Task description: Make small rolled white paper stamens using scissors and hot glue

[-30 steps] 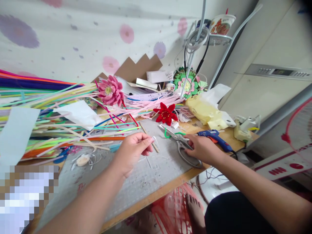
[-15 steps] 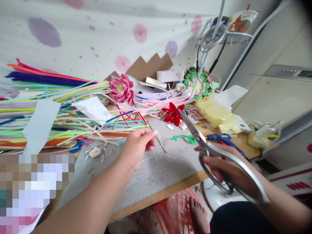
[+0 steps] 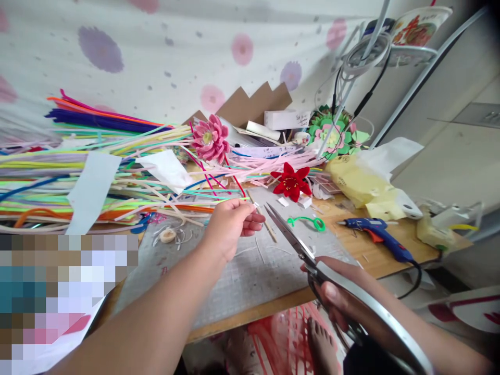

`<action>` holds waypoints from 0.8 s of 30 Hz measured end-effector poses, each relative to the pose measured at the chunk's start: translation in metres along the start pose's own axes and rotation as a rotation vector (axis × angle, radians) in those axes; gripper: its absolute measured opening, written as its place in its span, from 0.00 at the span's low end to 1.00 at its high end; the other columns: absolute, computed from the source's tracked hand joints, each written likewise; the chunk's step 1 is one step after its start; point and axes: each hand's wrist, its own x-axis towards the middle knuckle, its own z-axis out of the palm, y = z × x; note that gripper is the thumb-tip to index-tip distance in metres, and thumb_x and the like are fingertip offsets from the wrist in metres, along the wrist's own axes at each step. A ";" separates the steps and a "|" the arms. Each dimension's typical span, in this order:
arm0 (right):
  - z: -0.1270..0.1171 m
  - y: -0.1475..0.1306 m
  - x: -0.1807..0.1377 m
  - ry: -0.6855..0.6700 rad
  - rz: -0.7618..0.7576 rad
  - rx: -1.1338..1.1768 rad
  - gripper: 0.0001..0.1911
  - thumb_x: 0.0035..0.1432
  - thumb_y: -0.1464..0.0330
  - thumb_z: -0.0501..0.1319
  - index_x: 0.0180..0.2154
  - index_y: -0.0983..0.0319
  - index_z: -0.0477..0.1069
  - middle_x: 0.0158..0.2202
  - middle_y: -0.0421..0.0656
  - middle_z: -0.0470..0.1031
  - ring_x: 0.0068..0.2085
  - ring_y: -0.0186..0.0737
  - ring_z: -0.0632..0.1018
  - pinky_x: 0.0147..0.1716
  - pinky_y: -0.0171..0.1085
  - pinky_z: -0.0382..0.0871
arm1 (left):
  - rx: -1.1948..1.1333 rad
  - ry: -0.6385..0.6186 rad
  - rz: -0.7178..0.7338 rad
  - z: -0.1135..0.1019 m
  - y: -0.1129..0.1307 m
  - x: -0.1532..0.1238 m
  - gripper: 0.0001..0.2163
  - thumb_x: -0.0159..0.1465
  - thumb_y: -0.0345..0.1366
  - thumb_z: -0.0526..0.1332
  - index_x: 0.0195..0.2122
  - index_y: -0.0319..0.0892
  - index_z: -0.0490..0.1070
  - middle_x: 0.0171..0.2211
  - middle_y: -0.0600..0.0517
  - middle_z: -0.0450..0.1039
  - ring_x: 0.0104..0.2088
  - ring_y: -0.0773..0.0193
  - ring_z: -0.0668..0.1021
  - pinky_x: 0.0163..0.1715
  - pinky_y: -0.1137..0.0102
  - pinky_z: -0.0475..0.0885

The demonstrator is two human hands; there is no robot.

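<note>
My left hand (image 3: pixel 233 223) is closed in a pinch above the grey cutting mat (image 3: pixel 219 291), with a small white piece (image 3: pixel 255 206) showing at the fingertips. Its exact kind is too small to make out. Large metal scissors (image 3: pixel 287 230) are in my right hand (image 3: pixel 334 297), fingers wrapped through the handles. The blades look nearly together, their tips pointing at my left fingertips with a small gap between. A thin wooden stick (image 3: pixel 270 230) and thin white strips lie on the mat below. Beyond the blades are a red flower (image 3: pixel 291 181) and a curled green stem (image 3: pixel 304 221).
Bundles of coloured pipe cleaners (image 3: pixel 47 169) cover the left, with a pink flower (image 3: pixel 210 138) behind. A blue glue gun (image 3: pixel 377 234) lies on the right, its cable hanging over the edge. A yellow bag (image 3: pixel 353 179) and a metal stand (image 3: pixel 349 83) stand further back.
The scissors have come down and left, their tips moving from beside the red flower to near my left fingertips. My left hand keeps its pinch. The camera view has shifted slightly left.
</note>
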 end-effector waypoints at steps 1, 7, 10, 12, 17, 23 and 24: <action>0.001 -0.003 0.001 -0.014 0.011 -0.012 0.22 0.53 0.48 0.58 0.34 0.60 0.66 0.23 0.35 0.61 0.18 0.29 0.65 0.17 0.30 0.60 | -0.005 -0.003 -0.004 0.000 0.000 0.000 0.05 0.53 0.34 0.61 0.25 0.39 0.68 0.21 0.48 0.77 0.19 0.68 0.75 0.18 0.76 0.66; 0.002 -0.009 0.004 -0.040 0.025 -0.101 0.24 0.54 0.46 0.54 0.34 0.62 0.64 0.20 0.35 0.61 0.18 0.28 0.63 0.16 0.28 0.56 | -0.026 -0.026 -0.013 0.000 -0.001 0.000 0.05 0.53 0.33 0.60 0.23 0.38 0.68 0.20 0.50 0.75 0.18 0.68 0.75 0.18 0.75 0.68; 0.001 -0.009 0.004 -0.049 0.019 -0.130 0.24 0.56 0.47 0.54 0.35 0.62 0.66 0.18 0.35 0.61 0.17 0.29 0.64 0.17 0.28 0.56 | -0.025 -0.025 -0.012 0.001 -0.001 -0.001 0.04 0.52 0.33 0.60 0.23 0.38 0.68 0.20 0.50 0.75 0.18 0.68 0.75 0.18 0.75 0.69; 0.001 -0.009 0.005 -0.047 0.022 -0.133 0.23 0.57 0.48 0.55 0.36 0.62 0.67 0.18 0.34 0.62 0.18 0.29 0.64 0.17 0.28 0.56 | -0.026 -0.031 -0.012 0.001 -0.001 -0.001 0.04 0.52 0.32 0.60 0.22 0.38 0.68 0.19 0.50 0.75 0.18 0.68 0.75 0.19 0.74 0.69; -0.001 -0.013 0.005 -0.057 0.007 -0.116 0.21 0.58 0.50 0.56 0.36 0.62 0.68 0.19 0.35 0.61 0.19 0.29 0.65 0.17 0.27 0.56 | -0.017 -0.061 -0.020 0.001 -0.003 0.000 0.04 0.51 0.32 0.60 0.22 0.38 0.69 0.20 0.49 0.76 0.19 0.67 0.76 0.20 0.74 0.70; -0.001 -0.014 0.004 -0.042 0.073 -0.105 0.23 0.53 0.48 0.59 0.34 0.62 0.68 0.22 0.35 0.62 0.20 0.28 0.65 0.18 0.27 0.58 | -0.011 -0.040 -0.022 0.001 -0.001 -0.001 0.04 0.51 0.32 0.60 0.23 0.37 0.69 0.20 0.49 0.76 0.19 0.67 0.76 0.20 0.74 0.70; -0.001 -0.013 0.004 -0.034 0.083 -0.117 0.24 0.53 0.47 0.58 0.35 0.62 0.68 0.22 0.35 0.62 0.19 0.29 0.65 0.17 0.28 0.58 | -0.009 -0.037 -0.024 0.001 -0.001 -0.001 0.04 0.51 0.32 0.60 0.23 0.37 0.69 0.20 0.49 0.76 0.19 0.67 0.77 0.20 0.74 0.70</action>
